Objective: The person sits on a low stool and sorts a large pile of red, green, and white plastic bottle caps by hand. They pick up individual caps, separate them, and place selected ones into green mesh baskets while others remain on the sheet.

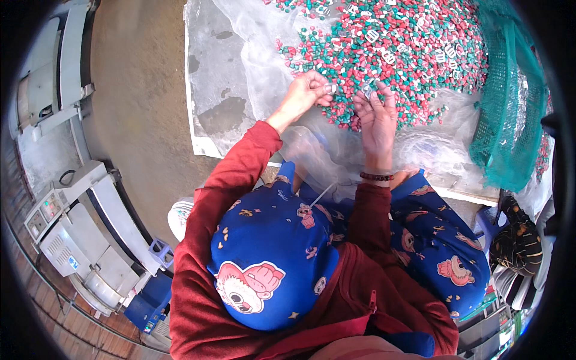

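Observation:
My left hand [305,95] is closed in a pinch at the near left edge of the pile, with a small whitish piece [330,88] at its fingertips. To its right, my right hand [378,117] is turned palm up, thumb and fingers closed on a small clear plastic piece [368,90] whose exact kind is too small to make out. Both hands hover over or rest on a wide pile of small red, green and white pebble-like bits [414,78]. Among these lie several white slotted pieces like slide buckles [389,57].
Under the pile spreads a translucent plastic sheet [264,72] on a worn light tabletop [222,123]. A green mesh [504,120] borders it on the right. Blue patterned cloth [276,252] covers my lap. Grey machines [90,234] stand at the left beyond a brown floor [135,90].

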A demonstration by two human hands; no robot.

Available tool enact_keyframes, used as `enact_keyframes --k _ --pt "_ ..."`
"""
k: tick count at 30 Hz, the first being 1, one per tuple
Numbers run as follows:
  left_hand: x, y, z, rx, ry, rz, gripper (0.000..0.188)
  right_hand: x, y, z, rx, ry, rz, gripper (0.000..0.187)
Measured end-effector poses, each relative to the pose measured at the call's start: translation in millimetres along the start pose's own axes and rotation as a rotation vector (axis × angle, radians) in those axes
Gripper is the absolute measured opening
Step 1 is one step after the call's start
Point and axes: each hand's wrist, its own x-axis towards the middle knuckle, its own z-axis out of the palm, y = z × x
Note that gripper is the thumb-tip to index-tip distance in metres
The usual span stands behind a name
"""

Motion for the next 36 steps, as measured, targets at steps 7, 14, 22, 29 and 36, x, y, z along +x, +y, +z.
enact_keyframes --k 7,14,22,29,36 --pt "-5.7 57.6 1.5 -0.533 -0.041 -0.093 0.025 -0.1 -8.8 7.1 -0.513 -0.022 -0.108 0.022" --pt "-11.8 69.4 26.0 -0.464 -0.012 -0.017 0.018 -9.1 -14.1 32.3 -0.435 -0.068 -0.137 0.024" --pt "-18.9 64.9 34.3 -0.028 0.088 0.212 0.023 -7.7 2.1 25.4 -0.854 0.092 -0.344 0.013" --pt "-31.0 91.1 30.7 0.537 0.099 0.334 0.029 -14.2 9.0 27.3 -0.831 -0.005 -0.555 0.016" --pt "-39.7 117.0 25.4 0.736 -0.003 0.430 0.019 -30.4 -12.0 48.5 -1.304 -0.001 -0.530 0.017"
